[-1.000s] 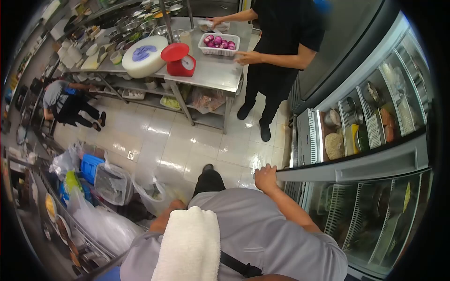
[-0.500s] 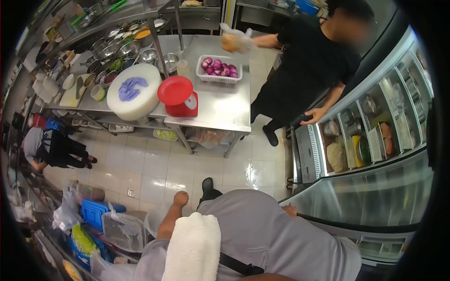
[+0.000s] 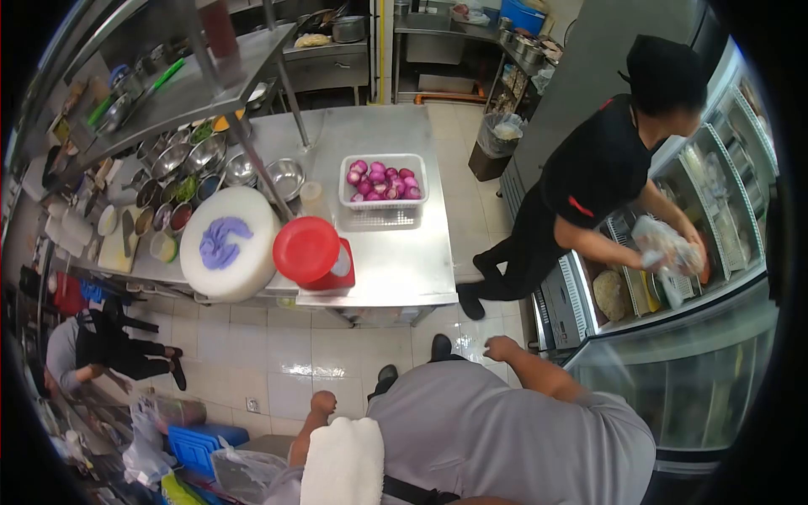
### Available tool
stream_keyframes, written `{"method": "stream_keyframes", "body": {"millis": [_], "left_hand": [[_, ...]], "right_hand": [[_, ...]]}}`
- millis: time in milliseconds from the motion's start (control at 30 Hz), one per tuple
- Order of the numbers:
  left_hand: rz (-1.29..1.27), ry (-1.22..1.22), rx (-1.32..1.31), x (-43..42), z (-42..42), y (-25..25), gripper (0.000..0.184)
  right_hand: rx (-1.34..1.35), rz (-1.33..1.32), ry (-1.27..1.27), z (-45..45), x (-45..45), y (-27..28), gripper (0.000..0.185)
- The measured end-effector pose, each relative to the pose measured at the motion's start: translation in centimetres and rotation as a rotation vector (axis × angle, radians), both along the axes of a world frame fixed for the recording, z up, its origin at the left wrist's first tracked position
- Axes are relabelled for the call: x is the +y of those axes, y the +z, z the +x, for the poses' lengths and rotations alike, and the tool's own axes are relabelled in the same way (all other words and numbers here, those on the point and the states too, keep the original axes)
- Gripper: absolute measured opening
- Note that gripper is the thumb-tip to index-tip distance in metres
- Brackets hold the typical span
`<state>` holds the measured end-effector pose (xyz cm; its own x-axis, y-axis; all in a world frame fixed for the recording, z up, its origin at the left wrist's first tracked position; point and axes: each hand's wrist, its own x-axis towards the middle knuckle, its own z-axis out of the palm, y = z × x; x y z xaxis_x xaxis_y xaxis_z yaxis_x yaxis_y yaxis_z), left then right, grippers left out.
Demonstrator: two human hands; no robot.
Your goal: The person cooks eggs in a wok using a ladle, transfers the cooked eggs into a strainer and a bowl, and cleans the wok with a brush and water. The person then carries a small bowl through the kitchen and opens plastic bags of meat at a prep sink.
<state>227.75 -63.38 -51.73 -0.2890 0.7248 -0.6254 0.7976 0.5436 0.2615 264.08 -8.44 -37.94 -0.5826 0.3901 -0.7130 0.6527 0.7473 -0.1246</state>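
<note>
My left hand point(image 3: 323, 403) hangs low beside my body, fingers curled, with nothing visible in it. My right hand point(image 3: 502, 348) is raised over the floor on the right, fingers partly stretched and seemingly bare. Neither touches anything. In front stands a steel table point(image 3: 396, 261) carrying a white basket point(image 3: 384, 215) of peeled purple onions point(image 3: 379, 181). A red scale point(image 3: 308, 252) stands near the table's front edge. Left of it, a purple cloth point(image 3: 224, 242) lies on a thick round white block point(image 3: 252, 278).
At right, a co-worker point(image 3: 602, 160) reaches into an open fridge point(image 3: 665, 244) with a plastic bag point(image 3: 665, 244). The glass door point(image 3: 665, 379) stands open near my right arm. Another person point(image 3: 109, 349) bends at far left. A blue container point(image 3: 206, 446) is at lower left.
The co-worker has turned from the table to the fridge and brought the bag there. My right hand has moved away from the fridge door, forward and left. My view has shifted.
</note>
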Motion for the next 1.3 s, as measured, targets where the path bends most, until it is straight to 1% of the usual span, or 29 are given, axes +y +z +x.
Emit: {"method": "stream_keyframes", "body": {"millis": [33,67,100,167,200,233,267,300,333,367,433,500,533,633,667,767,800,833,900,933,967,1000,1033,1067,1100,1167,1200,1267,1300], "left_hand": [[-0.028,0.157,-0.076,0.7,0.5,-0.9,0.017],[-0.017,0.045,-0.061,1.3,0.8,-0.1,0.018],[-0.003,-0.071,-0.044,2.2,1.4,1.6,0.019],[0.119,-0.043,0.110,3.5,3.4,1.6,0.017],[0.015,0.054,0.120,4.5,4.7,3.0,0.019],[-0.055,0.122,0.045,4.5,5.8,1.6,0.021],[-0.128,0.193,-0.023,5.7,6.5,2.1,0.023],[-0.201,0.264,-0.082,6.7,7.2,2.5,0.026],[-0.351,0.433,-0.073,9.1,8.4,2.6,0.030],[-0.374,0.601,-0.099,11.1,9.0,2.8,0.029],[-0.327,0.861,-0.139,14.6,10.5,4.4,0.028],[-0.275,0.980,-0.149,18.7,11.5,5.8,0.026],[-0.238,1.029,-0.144,21.2,11.5,6.2,0.025],[-0.122,1.113,-0.110,27.4,10.3,7.1,0.023],[-0.071,1.134,-0.091,28.9,9.9,7.3,0.022],[0.123,1.177,0.009,31.8,7.5,8.1,0.020],[0.199,1.213,0.052,33.7,6.1,9.1,0.020],[0.278,1.239,0.109,34.7,4.5,10.5,0.019],[0.430,1.281,0.246,37.0,1.1,14.0,0.018],[0.510,1.301,0.335,38.1,-0.6,15.9,0.018],[0.587,1.314,0.426,39.4,-2.3,18.2,0.018],[0.663,1.322,0.520,40.8,-4.0,20.5,0.018],[0.742,1.331,0.624,42.4,-5.8,23.1,0.017],[0.816,1.332,0.731,44.2,-7.4,25.7,0.017],[0.893,1.330,0.834,46.3,-9.0,28.2,0.017],[1.023,1.295,1.024,51.1,-12.1,33.1,0.017],[1.091,1.276,1.111,53.9,-13.4,35.8,0.017],[1.202,1.225,1.209,59.4,-16.1,39.9,0.018],[1.242,1.191,1.211,62.2,-17.5,41.5,0.018]], "right_hand": [[-0.017,0.001,0.023,-2.5,1.3,0.0,0.051],[-0.050,-0.025,-0.022,-5.0,2.7,0.0,0.048],[-0.052,-0.026,0.032,-7.3,4.2,0.2,0.047],[-0.085,-0.043,0.063,-11.4,7.5,-0.1,0.045],[-0.116,-0.042,0.062,-13.2,9.2,-0.3,0.044],[-0.146,-0.062,0.063,-15.2,10.8,0.9,0.043],[-0.175,-0.082,0.068,-17.1,12.7,2.2,0.043],[-0.169,-0.079,0.064,-18.2,14.9,1.3,0.043],[-0.225,-0.068,0.097,-19.2,17.3,-0.7,0.042],[-0.281,-0.057,0.130,-20.5,20.1,-1.8,0.041],[-0.284,-0.079,0.130,-21.8,24.7,-2.7,0.041],[-0.225,-0.109,0.220,-22.5,29.5,-5.1,0.039],[-0.259,-0.097,0.293,-22.9,31.5,-5.0,0.038],[-0.202,-0.042,0.236,-21.7,37.1,-6.7,0.036],[-0.193,-0.049,0.198,-21.4,38.4,-5.3,0.034],[-0.252,-0.039,0.257,-21.3,42.8,-5.3,0.033],[-0.316,-0.050,0.083,-21.9,43.3,-3.9,0.037],[-0.323,-0.038,0.089,-21.7,44.3,-3.8,0.037],[-0.377,-0.057,0.310,-20.9,47.6,-7.7,0.032],[-0.507,-0.140,0.150,-22.8,48.5,-6.3,0.041],[-0.505,-0.155,0.160,-22.5,50.6,-9.4,0.041],[-0.433,-0.117,0.360,-21.1,54.2,-14.6,0.035],[-0.355,-0.073,0.554,-20.9,57.1,-17.8,0.034],[-0.465,-0.134,0.228,-22.8,58.3,-15.1,0.035],[-0.457,-0.138,0.225,-23.8,59.7,-13.9,0.035],[-0.276,-0.084,0.079,-26.3,63.9,-12.6,0.035],[-0.267,-0.083,0.074,-27.8,66.3,-12.3,0.035],[-0.077,-0.135,0.253,-31.1,71.1,-11.4,0.034],[0.030,-0.167,0.239,-32.6,73.6,-10.5,0.032]]}}
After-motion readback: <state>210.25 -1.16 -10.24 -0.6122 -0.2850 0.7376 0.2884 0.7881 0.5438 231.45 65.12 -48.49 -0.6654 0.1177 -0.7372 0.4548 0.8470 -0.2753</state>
